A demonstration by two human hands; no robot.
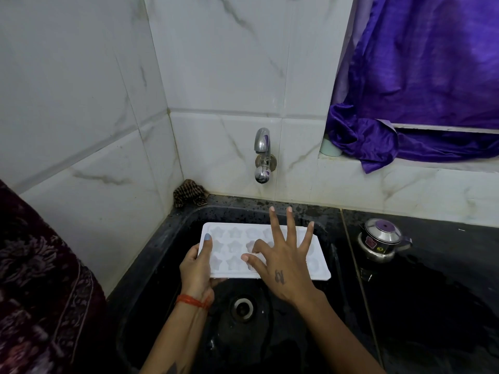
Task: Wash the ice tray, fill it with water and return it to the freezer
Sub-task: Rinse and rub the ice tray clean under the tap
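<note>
The white plastic ice tray with star-shaped cups (pixel 237 248) hangs level over the black stone sink (pixel 167 238), looking light, stiff and probably slippery. The left hand (pixel 197 268) pinches its short edge; the right hand (pixel 280 260) spreads flat above it.

Obstacles and free room, placed from the left grip (pixel 197 268) on the ice tray (pixel 235 247):

- Tray: held over the black sink (pixel 167 255), covering the basin's far half.
- Right hand (pixel 280 265): just right of the grip, fingers spread above the tray, blocking its middle from overhead.
- Tap (pixel 262 155): beyond and above, projecting from the tiled wall (pixel 216 63); open gap between spout and tray.
- Drain (pixel 243 309): nearer and lower right; open basin around it.
- Scrubber (pixel 190 193): beyond, in the wall corner.
- Left: sink wall, then tiles, close by.
- Steel pot (pixel 382 240): far right on the worktop (pixel 445 279), past the sink rim.
- Purple curtain (pixel 421 90): far right, high, draped over the ledge.
</note>
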